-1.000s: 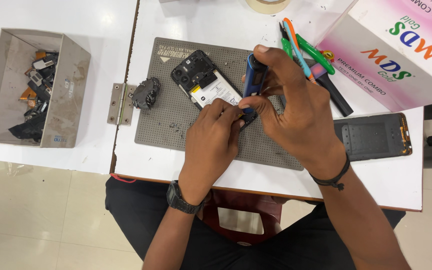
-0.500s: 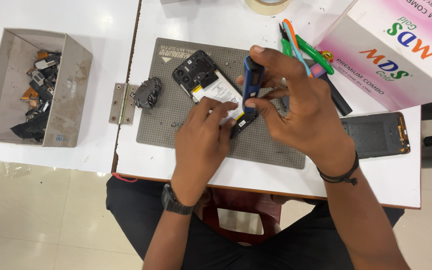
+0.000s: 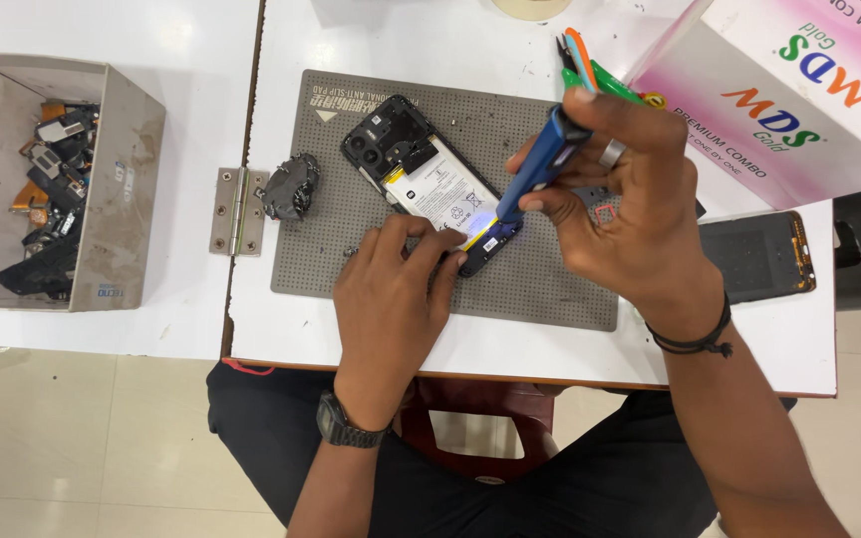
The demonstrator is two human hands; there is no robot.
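An opened phone (image 3: 430,184) lies back-side up and diagonally on a grey perforated mat (image 3: 550,289), its camera end toward the upper left and its lower end toward the person. The back cover is off; the white battery fills the middle of the body. The mat gives a flat, non-slip bed, and a few tiny screws lie loose on it just beside the phone.

The left hand (image 3: 391,299) rests on the mat at the phone's lower end. Its fingertips press down on that corner; it is not closed around anything, so it appears to serve as a clamp against sliding.

The right hand (image 3: 630,199) is closed around a blue tool (image 3: 535,164), held like a pen and slanted down to the left. The tip meets the phone near the bottom edge of the battery, close to the left fingertips. The slanted grip suits fine work at a small point. Whether the tip is a driver bit or a pry blade cannot be told.

Behind the right hand, green and orange tool handles (image 3: 600,75) lie at the mat's far edge, within reach. A dark flat phone panel (image 3: 754,254) lies to the right of the mat, apart from the work. A crumpled dark piece (image 3: 291,186) sits at the mat's left edge, with a metal hinge (image 3: 236,209) just beside it. An open grey box (image 3: 122,179) of scrap parts stands well to the left, on the adjoining table. A pink-and-white carton (image 3: 799,100) occupies the upper right.
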